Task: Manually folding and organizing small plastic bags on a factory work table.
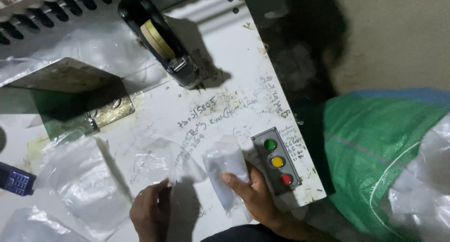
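Head view: the person works at a white, scribbled-on machine top [225, 82]. Right hand [255, 195] grips a small clear plastic pouch [226, 169], thumb laid across its face, fingers curled behind; the pouch stands just left of a grey control box [276, 161] carrying green, yellow and red buttons. Contents of the pouch read as pale and whitish; what it holds cannot be made out. Left hand [151, 211] lies low on the surface, fingers bent and pinching the edge of a thin clear plastic film [159, 162] spread flat on the top; the grip itself is partly in shadow. More clear plastic bags [82, 185] lie loose to the left, apparently flat. At right, a green woven sack [370, 148] stands open with clear plastic bundles [422, 181] in its mouth, cut off by the frame edge. A tape dispenser [161, 40] with a yellowish roll sits at the top of the surface. A dark blue keypad device [16, 178] is cut off at the left edge. A row of dark machine parts at upper left is too blurred to identify.
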